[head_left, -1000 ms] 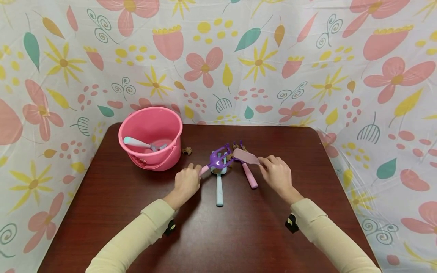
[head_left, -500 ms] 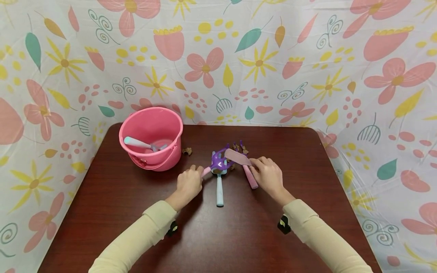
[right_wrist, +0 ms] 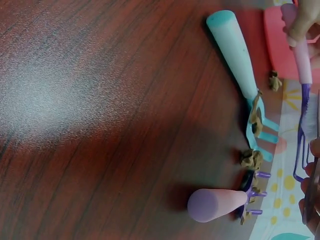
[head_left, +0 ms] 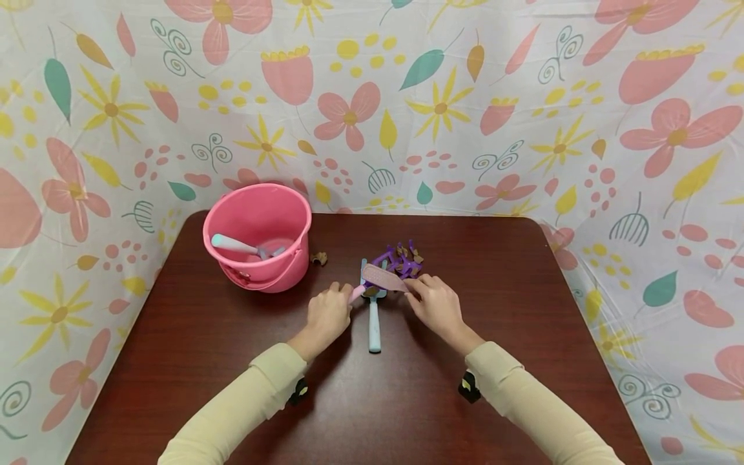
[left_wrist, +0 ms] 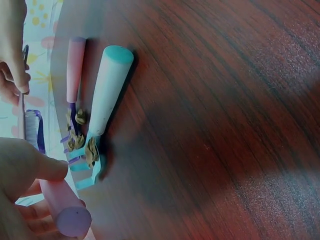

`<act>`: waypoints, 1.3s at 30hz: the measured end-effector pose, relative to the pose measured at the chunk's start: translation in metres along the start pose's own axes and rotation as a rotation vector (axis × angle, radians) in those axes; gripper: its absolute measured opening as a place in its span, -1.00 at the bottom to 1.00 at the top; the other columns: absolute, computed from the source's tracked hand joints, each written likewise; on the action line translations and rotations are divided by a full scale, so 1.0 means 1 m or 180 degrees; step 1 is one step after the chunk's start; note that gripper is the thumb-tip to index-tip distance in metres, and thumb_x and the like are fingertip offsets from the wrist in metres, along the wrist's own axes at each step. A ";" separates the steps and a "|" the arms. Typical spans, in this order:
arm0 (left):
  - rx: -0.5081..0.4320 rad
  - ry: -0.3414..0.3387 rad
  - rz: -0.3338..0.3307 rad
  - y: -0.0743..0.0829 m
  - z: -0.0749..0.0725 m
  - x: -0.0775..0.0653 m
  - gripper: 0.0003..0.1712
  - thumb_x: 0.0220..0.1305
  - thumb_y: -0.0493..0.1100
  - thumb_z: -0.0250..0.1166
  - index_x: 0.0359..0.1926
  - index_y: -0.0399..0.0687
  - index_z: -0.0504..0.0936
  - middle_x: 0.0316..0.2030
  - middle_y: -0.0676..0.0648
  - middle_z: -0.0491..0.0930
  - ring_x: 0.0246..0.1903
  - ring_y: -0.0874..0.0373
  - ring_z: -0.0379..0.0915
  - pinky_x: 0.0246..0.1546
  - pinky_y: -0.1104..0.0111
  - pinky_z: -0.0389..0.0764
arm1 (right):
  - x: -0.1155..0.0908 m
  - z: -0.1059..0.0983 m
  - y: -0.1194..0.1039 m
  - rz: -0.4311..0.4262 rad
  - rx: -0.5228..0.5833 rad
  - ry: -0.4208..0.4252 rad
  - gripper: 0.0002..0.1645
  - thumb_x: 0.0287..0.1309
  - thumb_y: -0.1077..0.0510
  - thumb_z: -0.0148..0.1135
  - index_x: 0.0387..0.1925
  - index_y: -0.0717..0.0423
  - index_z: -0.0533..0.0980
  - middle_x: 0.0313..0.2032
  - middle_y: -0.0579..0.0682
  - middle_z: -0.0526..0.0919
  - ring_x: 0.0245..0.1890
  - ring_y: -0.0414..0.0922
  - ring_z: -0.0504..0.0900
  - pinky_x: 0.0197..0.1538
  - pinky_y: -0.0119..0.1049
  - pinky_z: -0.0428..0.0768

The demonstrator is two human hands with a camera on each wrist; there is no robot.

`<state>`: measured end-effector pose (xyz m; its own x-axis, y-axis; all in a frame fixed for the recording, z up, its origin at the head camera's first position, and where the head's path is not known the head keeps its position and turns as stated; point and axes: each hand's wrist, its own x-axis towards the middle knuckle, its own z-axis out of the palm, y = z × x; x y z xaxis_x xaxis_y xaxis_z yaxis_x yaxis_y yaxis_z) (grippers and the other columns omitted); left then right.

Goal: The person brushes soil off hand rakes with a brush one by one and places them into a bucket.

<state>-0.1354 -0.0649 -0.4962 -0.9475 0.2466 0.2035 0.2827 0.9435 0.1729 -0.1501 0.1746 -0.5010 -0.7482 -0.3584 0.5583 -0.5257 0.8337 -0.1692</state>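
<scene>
My left hand (head_left: 327, 320) grips the pink handle (left_wrist: 62, 202) of a purple toy hand fork, raised over the table. A pink brush (head_left: 383, 278) with white bristles (left_wrist: 32, 127) is pinched in my right hand (head_left: 436, 308). It lies across the raised fork in the head view and hides much of its head. Below them a light blue hand fork (head_left: 374, 326) rests on the table, a brown crumpled bit (left_wrist: 91, 152) on its head. Beside it lies a second purple fork (right_wrist: 220, 204), more brown bits (right_wrist: 251, 159) about its tines.
A pink bucket (head_left: 290, 274) stands at the back left of the dark wooden table (head_left: 372, 413), with a pale-handled tool (head_left: 232, 243) inside. One loose brown bit (head_left: 320, 258) lies right of it. A flowered curtain (head_left: 372, 116) hangs behind.
My right hand has moved left, carrying the brush from over the lying purple fork onto the raised fork. My left hand has shifted slightly right and forward with its fork.
</scene>
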 end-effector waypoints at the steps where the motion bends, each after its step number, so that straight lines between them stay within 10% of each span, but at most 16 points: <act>1: -0.0009 0.0018 0.0003 0.000 0.000 0.000 -0.67 -0.06 -0.12 0.42 -0.27 -0.09 0.52 -0.44 -0.08 0.49 -0.53 -0.04 0.56 -0.64 0.15 0.51 | -0.001 0.000 -0.001 0.0021 0.0006 -0.0027 -0.71 -0.06 0.12 0.37 -0.21 0.05 0.64 -0.41 -0.03 0.59 -0.54 -0.13 0.45 -0.56 -0.27 0.44; 26: -0.0008 0.0111 0.0089 0.000 0.001 -0.003 -0.71 -0.06 -0.12 0.41 -0.28 -0.06 0.55 -0.49 -0.06 0.47 -0.57 0.00 0.53 -0.71 0.19 0.47 | -0.001 -0.001 0.010 0.0610 -0.0115 -0.0067 -0.72 -0.06 0.10 0.35 -0.22 0.02 0.63 -0.42 -0.02 0.61 -0.49 -0.05 0.53 -0.55 -0.14 0.51; 39: 0.0007 0.0078 0.0049 -0.001 -0.001 -0.001 -0.71 -0.05 -0.14 0.40 -0.27 -0.07 0.54 -0.48 -0.07 0.48 -0.58 0.00 0.52 -0.70 0.21 0.46 | 0.005 -0.009 0.020 0.0431 -0.0176 0.0249 -0.73 -0.11 0.11 0.39 -0.27 0.05 0.64 -0.43 -0.01 0.62 -0.48 -0.02 0.54 -0.52 -0.15 0.49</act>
<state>-0.1342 -0.0667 -0.4953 -0.9390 0.2558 0.2298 0.2970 0.9401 0.1673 -0.1605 0.1936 -0.4946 -0.7757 -0.2092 0.5954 -0.3974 0.8948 -0.2033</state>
